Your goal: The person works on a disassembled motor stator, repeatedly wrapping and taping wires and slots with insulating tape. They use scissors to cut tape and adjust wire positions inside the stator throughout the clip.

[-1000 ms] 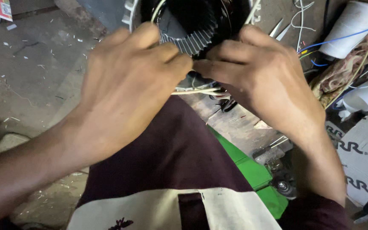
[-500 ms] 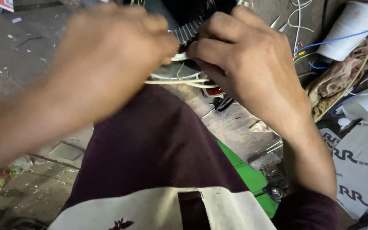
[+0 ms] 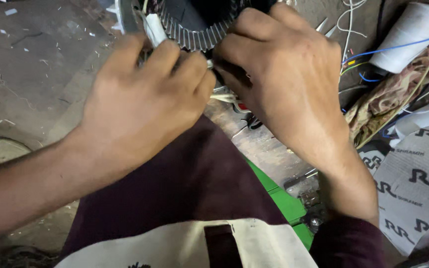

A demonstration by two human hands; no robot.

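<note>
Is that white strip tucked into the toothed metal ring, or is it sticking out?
Sticking out. The white strip stands up past the ring's teeth, just above the left hand; how deep its lower end sits is hidden.

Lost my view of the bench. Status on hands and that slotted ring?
Both hands, left and right, pinching at the slotted ring's lower edge. White strip by left fingers. Loose wires underneath.

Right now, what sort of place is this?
Probably a motor repair workshop: both hands, left hand and right hand, work at a slotted stator, with loose wires on a gritty floor.
</note>
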